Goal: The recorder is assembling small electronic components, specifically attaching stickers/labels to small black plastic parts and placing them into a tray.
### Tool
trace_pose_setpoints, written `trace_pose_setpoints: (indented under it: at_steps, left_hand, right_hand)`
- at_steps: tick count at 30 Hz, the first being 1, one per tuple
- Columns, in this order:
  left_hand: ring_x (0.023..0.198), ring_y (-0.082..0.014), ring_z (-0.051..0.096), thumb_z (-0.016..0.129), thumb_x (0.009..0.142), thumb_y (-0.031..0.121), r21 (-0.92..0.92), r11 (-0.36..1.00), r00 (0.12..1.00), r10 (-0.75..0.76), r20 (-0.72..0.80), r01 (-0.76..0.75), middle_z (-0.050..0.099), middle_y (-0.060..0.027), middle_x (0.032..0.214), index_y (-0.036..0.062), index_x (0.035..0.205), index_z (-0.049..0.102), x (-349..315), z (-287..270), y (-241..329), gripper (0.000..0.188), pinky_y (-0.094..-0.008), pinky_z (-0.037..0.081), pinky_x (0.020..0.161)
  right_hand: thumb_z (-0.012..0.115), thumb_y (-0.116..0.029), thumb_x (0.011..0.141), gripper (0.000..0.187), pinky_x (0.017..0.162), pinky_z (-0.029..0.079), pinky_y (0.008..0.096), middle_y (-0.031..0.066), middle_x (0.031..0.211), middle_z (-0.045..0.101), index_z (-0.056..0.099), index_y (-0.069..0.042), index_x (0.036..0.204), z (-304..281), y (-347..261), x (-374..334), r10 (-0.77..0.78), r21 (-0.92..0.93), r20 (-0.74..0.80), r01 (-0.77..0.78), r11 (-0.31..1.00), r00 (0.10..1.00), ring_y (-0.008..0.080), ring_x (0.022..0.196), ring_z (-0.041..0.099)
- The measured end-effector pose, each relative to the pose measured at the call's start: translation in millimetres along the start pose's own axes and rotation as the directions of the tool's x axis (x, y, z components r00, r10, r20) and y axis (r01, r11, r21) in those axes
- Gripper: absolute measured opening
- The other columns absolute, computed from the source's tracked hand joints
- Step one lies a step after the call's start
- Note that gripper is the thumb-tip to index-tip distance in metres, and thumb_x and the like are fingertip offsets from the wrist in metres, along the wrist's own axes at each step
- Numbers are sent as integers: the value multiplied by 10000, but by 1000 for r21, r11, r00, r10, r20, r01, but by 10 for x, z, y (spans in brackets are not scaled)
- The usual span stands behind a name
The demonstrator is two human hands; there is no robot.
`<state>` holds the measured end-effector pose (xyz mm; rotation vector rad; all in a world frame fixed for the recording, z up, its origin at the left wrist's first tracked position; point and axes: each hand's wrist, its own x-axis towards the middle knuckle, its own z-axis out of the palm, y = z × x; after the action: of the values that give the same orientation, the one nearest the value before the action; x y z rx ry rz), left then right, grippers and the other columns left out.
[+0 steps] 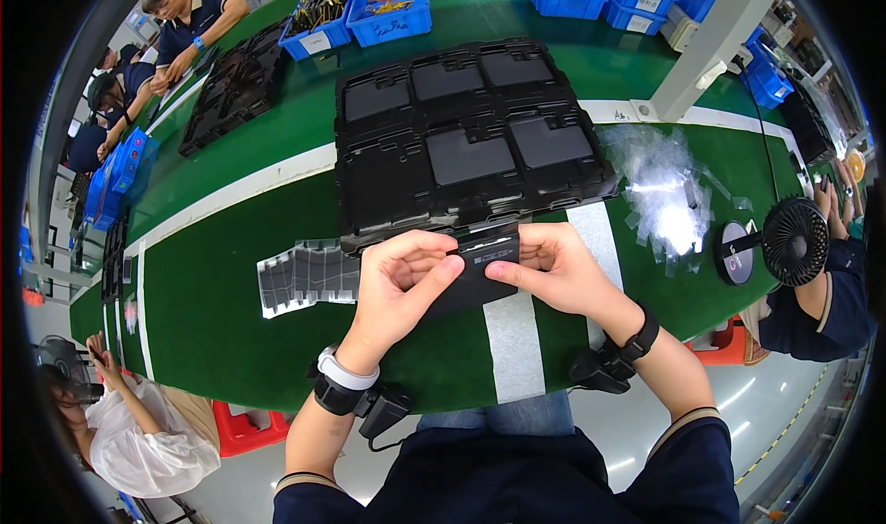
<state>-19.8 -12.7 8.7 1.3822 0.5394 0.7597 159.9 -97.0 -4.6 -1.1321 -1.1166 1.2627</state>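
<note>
Between my two hands is a flat black rectangular pack (469,289), with a narrow silvery strip and a small printed label near its far edge. My left hand (401,282) grips its left side, thumb on top and fingers curled. On its right side my right hand (556,267) pinches it, the thumb lying on the face near the label. Just beyond my hands lies a black moulded tray (380,190), with flat dark grey rectangles sitting in several of its compartments. Next to my left hand, a sheet of dark strips on clear film (309,279) rests on the green table.
A heap of clear film pieces (657,187) lies right of the tray. Farther right stand a small black fan (796,241) and a grey post (715,49). Blue bins (392,26) line the far side. Another black tray (235,90) lies far left. Co-workers sit around the table.
</note>
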Motion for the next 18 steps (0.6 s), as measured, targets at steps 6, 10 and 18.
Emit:
trace_pose_setpoints:
  at_steps: [6,10,18]
  left_hand:
    - [777,-124,632,596,844,61,-158,969,980,-173,100,187,650,-84,862,-12,933,609,18,-87,68,116,-230,499,701]
    - [767,-142,640,597,847,78,-119,966,972,-223,79,231,655,-94,858,-4,938,616,38,-94,116,123,-233,499,682]
    - [778,-133,636,603,839,57,-64,985,987,-156,30,158,652,-97,850,-21,948,620,38,-90,75,135,-235,513,701]
  right_hand:
    - [639,-32,807,205,749,486,224,61,933,648,618,18,1005,-4,-94,-18,14,149,71,-24,988,997,81,836,593]
    - [617,-22,821,208,785,473,232,66,957,648,612,23,1024,-25,-97,-41,-60,236,153,22,972,986,83,868,587]
    - [615,-79,840,171,735,475,213,21,882,640,617,22,978,34,-59,11,20,140,-10,-18,990,1000,61,807,584]
